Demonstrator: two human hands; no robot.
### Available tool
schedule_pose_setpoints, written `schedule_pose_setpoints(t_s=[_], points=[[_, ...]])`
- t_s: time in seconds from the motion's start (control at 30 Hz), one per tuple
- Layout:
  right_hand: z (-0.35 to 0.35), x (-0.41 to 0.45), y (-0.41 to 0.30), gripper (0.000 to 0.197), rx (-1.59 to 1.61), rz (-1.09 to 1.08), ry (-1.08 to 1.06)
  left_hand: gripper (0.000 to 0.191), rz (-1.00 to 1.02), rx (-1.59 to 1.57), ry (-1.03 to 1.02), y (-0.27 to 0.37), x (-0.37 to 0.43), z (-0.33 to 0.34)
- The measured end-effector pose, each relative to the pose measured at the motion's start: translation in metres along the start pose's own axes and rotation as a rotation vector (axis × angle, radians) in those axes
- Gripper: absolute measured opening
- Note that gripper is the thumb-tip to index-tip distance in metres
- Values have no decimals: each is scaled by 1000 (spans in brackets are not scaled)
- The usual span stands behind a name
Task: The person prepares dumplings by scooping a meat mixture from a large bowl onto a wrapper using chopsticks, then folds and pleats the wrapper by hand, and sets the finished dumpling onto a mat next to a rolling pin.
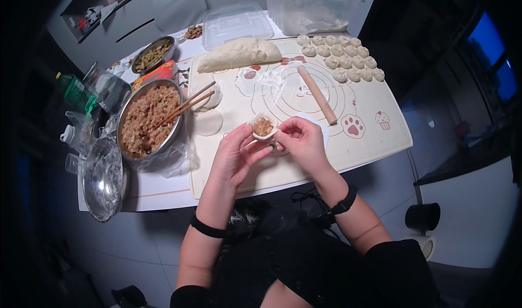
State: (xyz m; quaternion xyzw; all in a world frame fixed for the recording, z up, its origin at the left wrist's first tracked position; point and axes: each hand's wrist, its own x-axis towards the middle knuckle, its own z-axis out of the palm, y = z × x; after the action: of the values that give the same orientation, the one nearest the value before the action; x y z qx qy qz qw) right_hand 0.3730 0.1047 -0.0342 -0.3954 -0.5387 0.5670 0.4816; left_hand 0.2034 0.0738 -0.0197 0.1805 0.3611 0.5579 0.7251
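Note:
Between my two hands is a dough wrapper with meat filling (263,127), its top still open so the filling shows. My left hand (236,151) supports it from the left, thumb at the rim. On the right, the thumb and fingertips of my right hand (301,141) pinch its edge. Flat dough wrappers (209,123) lie left of my hands on the printed pastry mat (367,112). A steel bowl of minced filling (149,118) stands farther left, with wooden chopsticks (187,104) resting in it. Beyond my hands lies a wooden rolling pin (317,95).
Several pleated buns (350,59) sit in rows at the mat's far right. A long dough log (240,54) lies at the back, before a plastic lid (236,22) and clear bin (314,8). At left, a floury steel bowl (103,179) overhangs the table edge.

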Motion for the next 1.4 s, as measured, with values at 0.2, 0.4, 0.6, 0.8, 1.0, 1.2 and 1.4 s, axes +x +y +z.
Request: schedule_pose_setpoints(t_s=[0.2, 0.4, 0.6, 0.8, 1.0, 1.2, 1.4], points=[[3, -3, -5, 30, -15, -18, -26, 27, 96, 92, 55, 2, -1, -1], [6, -9, -16, 26, -304, -145, -23, 20, 126, 208, 119, 1, -3, 1], [4, -10, -15, 15, -540, -395, -18, 16, 133, 241, 112, -2, -1, -3], [3, -10, -17, 10, -544, -379, 21, 16, 134, 272, 105, -4, -1, -2], [7, -12, -22, 10, -518, -301, 56, 14, 148, 314, 81, -4, -2, -1], [6, -11, -11, 10, -640, -402, 77, 20, 160, 351, 98, -4, -4, 4], [6, -10, -14, 7, -641, -402, 24, 25, 145, 435, 79, -6, 1, -1]])
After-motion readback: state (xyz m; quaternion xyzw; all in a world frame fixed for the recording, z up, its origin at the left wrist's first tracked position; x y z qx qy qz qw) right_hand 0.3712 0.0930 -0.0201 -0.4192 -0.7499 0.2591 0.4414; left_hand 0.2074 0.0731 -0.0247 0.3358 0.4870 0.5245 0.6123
